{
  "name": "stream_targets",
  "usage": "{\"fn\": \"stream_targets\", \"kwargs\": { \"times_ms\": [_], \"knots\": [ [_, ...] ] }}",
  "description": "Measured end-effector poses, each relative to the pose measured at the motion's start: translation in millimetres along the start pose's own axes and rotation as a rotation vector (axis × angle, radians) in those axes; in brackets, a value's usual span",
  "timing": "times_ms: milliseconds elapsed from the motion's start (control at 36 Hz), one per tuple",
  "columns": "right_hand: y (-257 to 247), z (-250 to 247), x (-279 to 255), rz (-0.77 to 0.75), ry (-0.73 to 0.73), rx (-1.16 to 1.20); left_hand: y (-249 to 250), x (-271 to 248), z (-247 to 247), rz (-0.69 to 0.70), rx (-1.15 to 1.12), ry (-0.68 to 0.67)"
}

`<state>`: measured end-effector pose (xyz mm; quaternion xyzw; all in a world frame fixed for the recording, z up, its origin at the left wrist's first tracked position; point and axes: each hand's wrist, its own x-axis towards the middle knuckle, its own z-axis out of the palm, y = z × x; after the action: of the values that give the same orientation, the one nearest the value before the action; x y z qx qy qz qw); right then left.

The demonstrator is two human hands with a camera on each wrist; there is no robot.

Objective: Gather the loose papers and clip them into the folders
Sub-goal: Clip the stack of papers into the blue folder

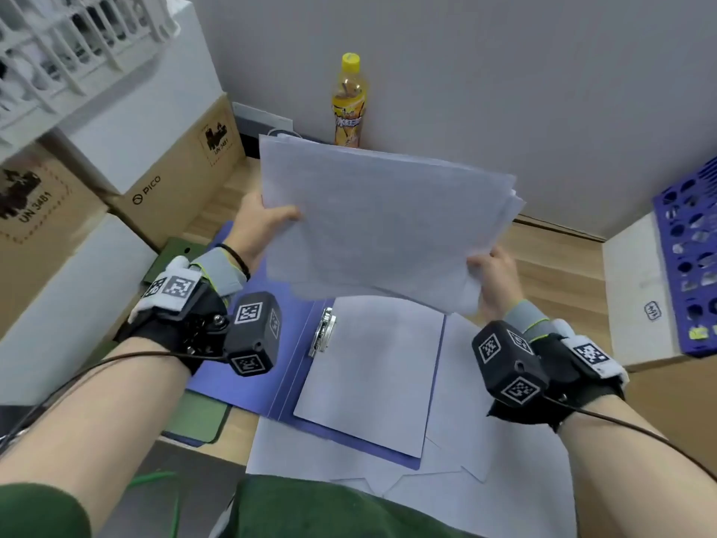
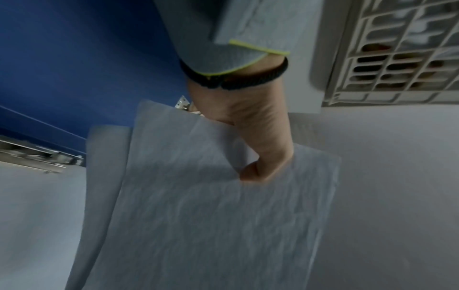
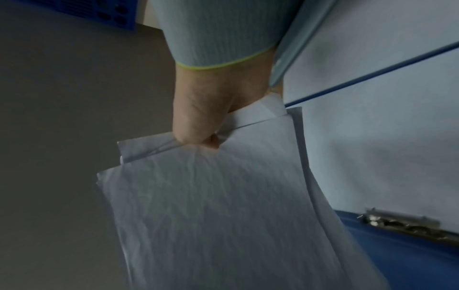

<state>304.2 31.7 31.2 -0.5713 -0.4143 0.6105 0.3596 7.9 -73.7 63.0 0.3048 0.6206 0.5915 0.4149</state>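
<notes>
I see a wooden desk (image 1: 551,266) pushed against a plain grey wall (image 1: 504,71), and I use the open blue folder (image 1: 240,378) lying flat on it as my landmark. Far left of the folder stand stacked cardboard boxes (image 1: 174,176), with a white slatted crate (image 1: 66,52) perched on top of them. A green mat (image 1: 196,417) peeks out from under the folder's left edge.

My left hand (image 1: 256,223) is above the folder's left half, thumb on top and fingers hidden behind, pinching the left edge of a stack of papers (image 1: 380,223). The stack is lifted off the desk and tilted, held above the folder's far edge; its sheets are not squared, and the edges fan out on the right. Behind the folder, against the wall, stands a yellow-capped drink bottle (image 1: 349,99).

In the folder's right half a metal clip (image 1: 322,331) sits by the spine, with one white sheet (image 1: 372,370) lying beside it. More loose sheets (image 1: 504,440) spread out from under the folder's near and right edges.

My right hand (image 1: 494,273) is above the folder's right edge, gripping the stack's lower right corner with the thumb pressed on the paper. Far right of the folder a blue perforated tray (image 1: 686,258) rests on a white box (image 1: 636,289).
</notes>
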Motion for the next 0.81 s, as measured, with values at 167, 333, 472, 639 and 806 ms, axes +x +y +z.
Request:
{"fn": "stream_targets", "kwargs": {
  "times_ms": [167,333,472,639,806],
  "knots": [
    [27,-6,-12,0.069,-0.066,-0.211,-39,-5,-3,-0.07,0.203,0.004],
    [50,-3,-14,0.115,-0.075,-0.256,-82,-23,3,-0.209,0.243,0.063],
    [41,10,-10,0.079,-0.05,-0.198,-82,-17,10,-0.239,0.148,0.155],
    [25,5,-6,-0.039,0.004,-0.155,-63,-3,1,-0.145,-0.047,0.207],
    [41,-7,-5,-0.046,-0.022,-0.2,-80,-3,-15,-0.125,0.098,0.103]
  ]
}}
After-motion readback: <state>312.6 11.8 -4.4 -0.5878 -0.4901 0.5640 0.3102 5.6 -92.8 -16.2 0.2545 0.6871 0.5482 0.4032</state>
